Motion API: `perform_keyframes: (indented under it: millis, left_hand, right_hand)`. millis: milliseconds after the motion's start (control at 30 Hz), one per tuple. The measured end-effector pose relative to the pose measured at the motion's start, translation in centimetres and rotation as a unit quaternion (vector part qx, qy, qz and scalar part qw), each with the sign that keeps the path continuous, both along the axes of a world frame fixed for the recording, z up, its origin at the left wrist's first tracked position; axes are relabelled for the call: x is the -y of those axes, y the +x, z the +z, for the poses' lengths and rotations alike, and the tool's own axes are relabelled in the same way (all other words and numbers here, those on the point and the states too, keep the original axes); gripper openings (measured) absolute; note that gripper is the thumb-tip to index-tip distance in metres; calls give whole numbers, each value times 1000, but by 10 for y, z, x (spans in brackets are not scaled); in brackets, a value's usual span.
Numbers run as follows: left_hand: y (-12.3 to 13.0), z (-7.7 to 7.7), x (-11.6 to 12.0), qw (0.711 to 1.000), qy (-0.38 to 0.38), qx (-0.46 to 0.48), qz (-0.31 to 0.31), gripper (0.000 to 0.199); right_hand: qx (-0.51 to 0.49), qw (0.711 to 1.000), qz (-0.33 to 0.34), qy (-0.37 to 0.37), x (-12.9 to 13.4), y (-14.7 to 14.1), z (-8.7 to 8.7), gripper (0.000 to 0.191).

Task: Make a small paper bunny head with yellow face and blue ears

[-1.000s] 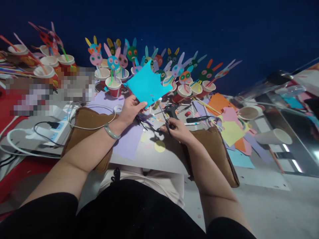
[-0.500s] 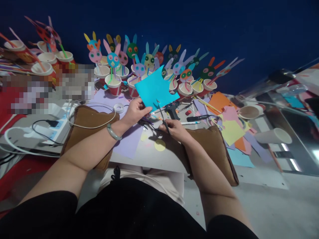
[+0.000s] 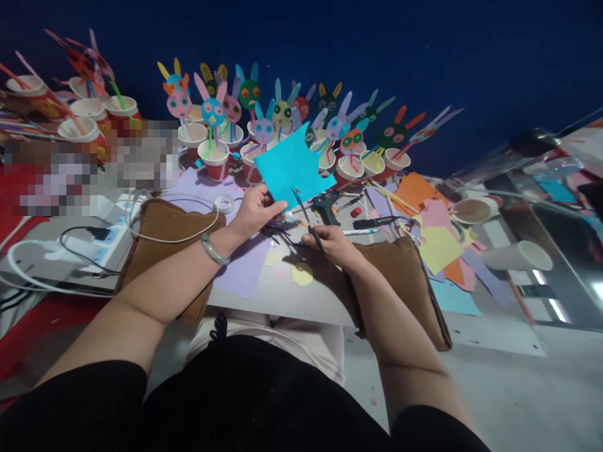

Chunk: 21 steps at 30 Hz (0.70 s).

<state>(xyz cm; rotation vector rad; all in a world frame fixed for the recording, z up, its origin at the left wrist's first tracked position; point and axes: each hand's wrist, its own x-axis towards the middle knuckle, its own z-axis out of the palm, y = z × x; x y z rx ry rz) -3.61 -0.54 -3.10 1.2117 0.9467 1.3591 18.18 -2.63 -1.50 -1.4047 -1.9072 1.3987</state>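
A bright blue sheet of paper (image 3: 287,164) with a jagged right edge is pinched at its lower left by my left hand (image 3: 259,210). My right hand (image 3: 333,245) is closed around a pair of scissors (image 3: 308,216), whose blades reach the lower edge of the sheet. Whether the blades are parted is hard to make out. Below the hands a pale yellow paper circle (image 3: 302,274) lies on the table, beside a lilac sheet (image 3: 238,270). Just behind the scissors rests a black glue gun (image 3: 326,207).
Paper cups holding paper rabbit heads on straws (image 3: 213,157) line the back. Brown cushions (image 3: 164,251) lie under both forearms. Coloured paper scraps (image 3: 440,248) and a white cup (image 3: 518,256) are at right; a power strip (image 3: 108,245) with cables stands at left.
The scissors have shifted slightly up and left against the blue paper. My left hand stays nearly still with its hold on the sheet.
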Motion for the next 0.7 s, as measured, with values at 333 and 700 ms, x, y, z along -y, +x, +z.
perform_keyframes:
  millis: [333, 700]
  left_hand:
    - [0, -4, -4, 1000, 19, 14, -1, 35]
    - [1, 6, 1, 1000, -2, 11, -8, 31]
  right_hand:
    - [-7, 1000, -5, 15, -1, 2, -4, 71]
    - [2, 1000, -7, 15, -2, 2, -8, 72]
